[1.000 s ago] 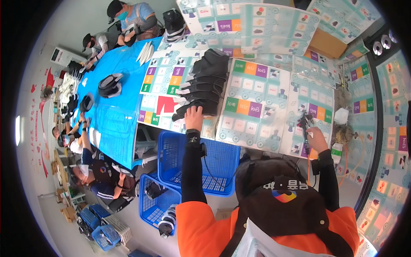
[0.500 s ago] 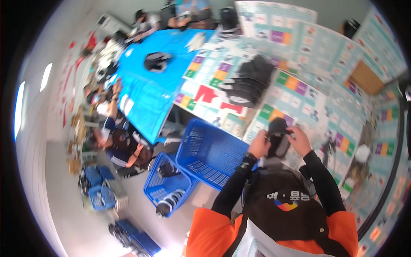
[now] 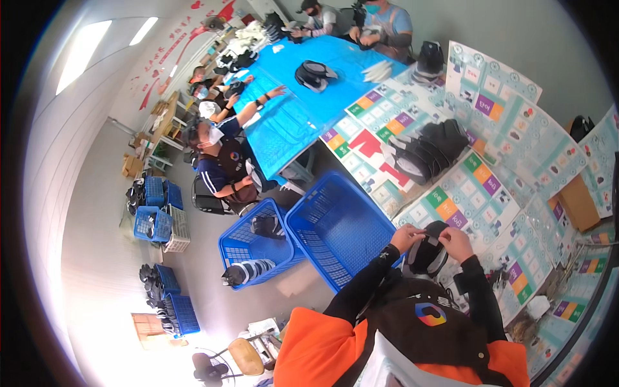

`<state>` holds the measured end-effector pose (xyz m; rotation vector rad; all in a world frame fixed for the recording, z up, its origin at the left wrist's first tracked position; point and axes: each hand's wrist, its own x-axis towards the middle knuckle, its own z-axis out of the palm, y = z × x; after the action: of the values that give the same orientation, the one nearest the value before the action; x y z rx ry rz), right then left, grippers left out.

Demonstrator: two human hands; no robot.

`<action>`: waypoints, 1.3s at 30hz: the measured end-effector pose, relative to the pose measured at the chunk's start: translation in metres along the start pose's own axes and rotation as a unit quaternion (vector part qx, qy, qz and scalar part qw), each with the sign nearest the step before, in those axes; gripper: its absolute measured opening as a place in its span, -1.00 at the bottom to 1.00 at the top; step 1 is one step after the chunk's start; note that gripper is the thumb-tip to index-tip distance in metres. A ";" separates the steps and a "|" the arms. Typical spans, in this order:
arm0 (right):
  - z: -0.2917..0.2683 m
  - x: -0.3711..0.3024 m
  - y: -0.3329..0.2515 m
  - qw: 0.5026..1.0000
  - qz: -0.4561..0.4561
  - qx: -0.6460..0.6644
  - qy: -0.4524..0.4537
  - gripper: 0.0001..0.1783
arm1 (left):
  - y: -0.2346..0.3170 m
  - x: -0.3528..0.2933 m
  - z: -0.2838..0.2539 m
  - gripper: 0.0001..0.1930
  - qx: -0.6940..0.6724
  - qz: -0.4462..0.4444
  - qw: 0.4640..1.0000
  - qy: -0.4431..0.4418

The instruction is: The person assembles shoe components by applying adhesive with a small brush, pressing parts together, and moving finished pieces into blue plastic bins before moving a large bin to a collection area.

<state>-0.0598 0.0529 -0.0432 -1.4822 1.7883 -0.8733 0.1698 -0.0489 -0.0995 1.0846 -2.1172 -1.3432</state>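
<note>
A black and grey shoe upper [image 3: 426, 258] is held up in front of my apron. My left hand [image 3: 407, 238] pinches its upper left edge, the fingers closed. On the opposite edge my right hand [image 3: 457, 244] grips with thumb and fingers bent. Just beyond my hands, a nested row of similar black and grey uppers [image 3: 422, 155] lies on the sheet-covered table [image 3: 412, 213].
An empty-looking blue basket [image 3: 338, 226] stands left of my hands. Beside it, another blue basket [image 3: 258, 235] holds several uppers. Past these, a seated co-worker [image 3: 225, 161] reaches over the blue table [image 3: 290, 122]. Printed boards [image 3: 496, 97] lean at the far right.
My view has shifted, so the tables and baskets sit further right and lower. Both hands stay on the shoe upper, whose grey-edged part now faces me more. The seated co-worker's arm is stretched over the blue table.
</note>
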 end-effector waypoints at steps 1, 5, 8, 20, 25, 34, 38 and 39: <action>-0.020 0.010 -0.050 0.999 -0.003 0.012 -0.042 -0.69 | -0.003 -0.007 -0.005 -0.70 0.011 -0.007 1.000 0.009; -0.110 0.017 -0.178 0.932 -0.095 0.268 0.225 -0.90 | 0.012 -0.004 -0.005 -0.69 0.016 0.001 1.000 -0.015; -0.159 -0.008 -0.254 0.784 -0.189 0.337 0.485 -0.78 | 0.028 -0.002 0.000 -0.71 0.029 0.022 0.998 -0.056; -0.112 -0.019 -0.269 0.835 -0.169 0.325 -0.410 -0.23 | 0.025 0.006 0.018 -0.73 0.022 0.102 0.994 -0.015; -0.095 -0.014 -0.286 0.562 -0.154 0.689 -0.431 0.26 | 0.023 -0.001 0.013 -0.69 0.020 0.110 0.994 -0.005; -0.078 0.044 -0.223 0.585 -0.055 0.637 -0.499 0.09 | 0.027 0.003 0.012 -0.64 0.011 0.130 0.991 0.011; -0.095 0.005 -0.251 0.548 -0.009 0.685 -0.480 0.27 | 0.027 0.011 0.015 -0.72 0.025 0.125 0.992 0.002; -0.096 0.007 -0.254 0.534 0.005 0.703 -0.470 0.27 | 0.022 0.008 0.015 -0.74 0.027 0.120 0.992 0.002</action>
<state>0.0010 0.0186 0.2193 -0.4710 -0.0404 -0.8096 0.1460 -0.0412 -0.0878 0.8190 -2.2115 -1.1761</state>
